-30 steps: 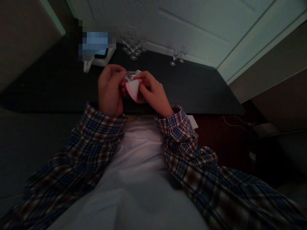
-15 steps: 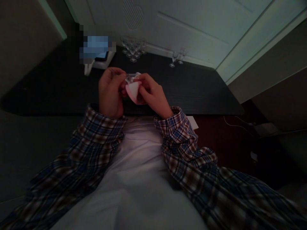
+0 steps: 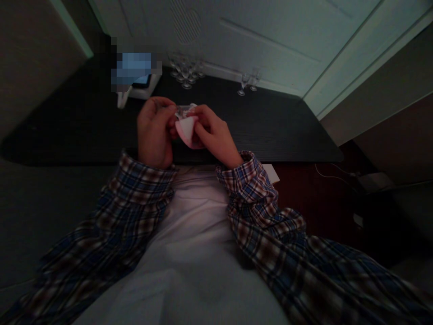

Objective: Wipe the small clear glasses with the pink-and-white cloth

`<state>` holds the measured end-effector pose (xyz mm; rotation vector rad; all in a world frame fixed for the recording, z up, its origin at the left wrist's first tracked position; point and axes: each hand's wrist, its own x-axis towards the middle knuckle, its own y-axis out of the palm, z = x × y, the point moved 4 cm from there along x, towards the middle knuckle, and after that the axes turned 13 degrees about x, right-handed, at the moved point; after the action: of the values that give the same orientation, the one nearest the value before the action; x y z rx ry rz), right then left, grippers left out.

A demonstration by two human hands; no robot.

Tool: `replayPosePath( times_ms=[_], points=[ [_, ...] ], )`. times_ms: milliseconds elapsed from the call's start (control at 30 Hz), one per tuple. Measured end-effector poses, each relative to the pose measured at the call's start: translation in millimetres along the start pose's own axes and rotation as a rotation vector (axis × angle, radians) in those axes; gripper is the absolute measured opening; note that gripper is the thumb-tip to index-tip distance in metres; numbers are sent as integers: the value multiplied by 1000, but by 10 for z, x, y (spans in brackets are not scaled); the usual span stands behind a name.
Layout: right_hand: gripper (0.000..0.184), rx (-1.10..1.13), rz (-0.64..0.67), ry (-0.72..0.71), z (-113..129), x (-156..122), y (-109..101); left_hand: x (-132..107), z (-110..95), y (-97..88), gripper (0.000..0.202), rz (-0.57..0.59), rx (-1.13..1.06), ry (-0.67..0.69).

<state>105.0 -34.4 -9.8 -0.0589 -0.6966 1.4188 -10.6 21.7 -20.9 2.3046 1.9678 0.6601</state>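
Observation:
Close together above the dark table, my two hands work on a small clear glass (image 3: 183, 109), which the fingers partly cover. My left hand (image 3: 153, 131) is closed, its thumb and fingers gripping the glass from the left. My right hand (image 3: 218, 135) is closed too, pinching a pink and white cloth (image 3: 186, 128) against the glass. The cloth hangs in a folded, pointed shape below the glass. How far the cloth reaches inside the glass is hidden by my fingers.
On the dark table (image 3: 270, 131), several stemmed glasses (image 3: 186, 77) stand in a cluster at the back. Two more glasses (image 3: 241, 85) stand further right near the white panel (image 3: 257, 40). A white device (image 3: 149, 88) with a lit, blurred screen sits at the back left.
Both hands, still holding the glass and cloth, look almost the same. The whole view has shifted very slightly.

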Motion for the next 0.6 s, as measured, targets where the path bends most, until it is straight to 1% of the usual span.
replayPosePath(
  times_ms=[133,267,367,533,600],
  points=[
    [27,29,-4,-49,5,3,0,-1,-5,5,12,2,-6,-1],
    [25,54,-8,-63,6,5,-9,-17,-28,16,11,12,-18,11],
    [27,81,-10,-80,15,1,-15,-23,-28,14,10,3,-23,-3],
    [33,57,-10,2,-24,22,-4,-22,-26,13,10,9,-22,19],
    [34,48,-22,6,-34,34,-5,-23,-26,13,11,13,-24,19]
  ],
)
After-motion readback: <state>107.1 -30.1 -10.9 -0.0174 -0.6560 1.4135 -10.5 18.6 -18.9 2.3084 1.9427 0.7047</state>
